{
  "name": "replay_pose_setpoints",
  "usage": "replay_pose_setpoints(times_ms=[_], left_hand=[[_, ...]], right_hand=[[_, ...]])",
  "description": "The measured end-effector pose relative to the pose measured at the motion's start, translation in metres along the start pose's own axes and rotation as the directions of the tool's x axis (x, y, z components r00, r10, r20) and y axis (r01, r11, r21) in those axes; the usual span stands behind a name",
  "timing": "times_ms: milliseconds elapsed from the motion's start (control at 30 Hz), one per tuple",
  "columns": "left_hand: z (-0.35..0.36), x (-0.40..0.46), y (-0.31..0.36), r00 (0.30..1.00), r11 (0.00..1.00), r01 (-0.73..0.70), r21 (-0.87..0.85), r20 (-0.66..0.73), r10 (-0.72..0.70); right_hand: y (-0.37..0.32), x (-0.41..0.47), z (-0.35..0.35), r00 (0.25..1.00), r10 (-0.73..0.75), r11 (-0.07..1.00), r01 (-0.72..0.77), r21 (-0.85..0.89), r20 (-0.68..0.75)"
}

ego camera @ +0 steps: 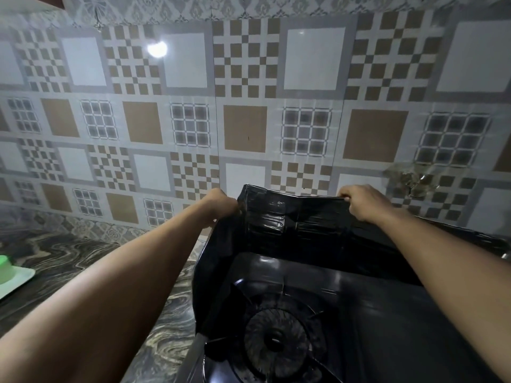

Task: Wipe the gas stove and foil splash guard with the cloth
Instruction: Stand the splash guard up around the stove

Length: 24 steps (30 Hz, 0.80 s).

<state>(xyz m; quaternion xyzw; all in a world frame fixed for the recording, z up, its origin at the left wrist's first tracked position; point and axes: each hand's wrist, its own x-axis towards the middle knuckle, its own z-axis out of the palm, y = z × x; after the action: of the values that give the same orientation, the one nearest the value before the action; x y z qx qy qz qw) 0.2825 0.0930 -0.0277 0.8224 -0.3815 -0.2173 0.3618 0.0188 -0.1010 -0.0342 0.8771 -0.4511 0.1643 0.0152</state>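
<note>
A dark foil splash guard (293,217) stands folded around the back and left side of a black gas stove (373,313). A round burner (276,338) with its pan support sits at the lower middle. My left hand (221,204) grips the guard's upper left corner. My right hand (362,201) grips its top edge further right, fingers curled over the rim. No cloth is in view.
A patterned tiled wall (243,106) rises just behind the guard. The stove stands on a dark marbled counter (83,258). A green object on a white tray (13,277) sits at the far left edge. A stained patch (412,178) marks the wall at right.
</note>
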Motion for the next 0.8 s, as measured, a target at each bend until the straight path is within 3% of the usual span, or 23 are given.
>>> replay_pose_setpoints(times_ms=[200,400,600,800], left_hand=[[0.002,0.005,-0.012,0.995,0.998,-0.039,0.043,0.094,0.035],[0.004,0.012,-0.01,0.997,0.994,-0.04,0.105,0.077,0.032],[0.007,0.012,-0.003,0.995,0.988,-0.053,0.145,0.091,0.04],[0.009,0.013,-0.002,0.996,0.983,-0.052,0.178,0.076,0.039]], right_hand=[[0.004,0.002,0.015,0.997,0.073,0.997,-0.072,-0.028,0.029],[0.004,0.008,0.016,0.991,0.087,0.993,-0.095,-0.072,-0.105],[-0.008,0.01,0.009,0.989,0.145,0.978,-0.145,-0.151,-0.015],[-0.065,0.022,0.017,0.999,-0.009,1.0,0.009,0.012,-0.054]])
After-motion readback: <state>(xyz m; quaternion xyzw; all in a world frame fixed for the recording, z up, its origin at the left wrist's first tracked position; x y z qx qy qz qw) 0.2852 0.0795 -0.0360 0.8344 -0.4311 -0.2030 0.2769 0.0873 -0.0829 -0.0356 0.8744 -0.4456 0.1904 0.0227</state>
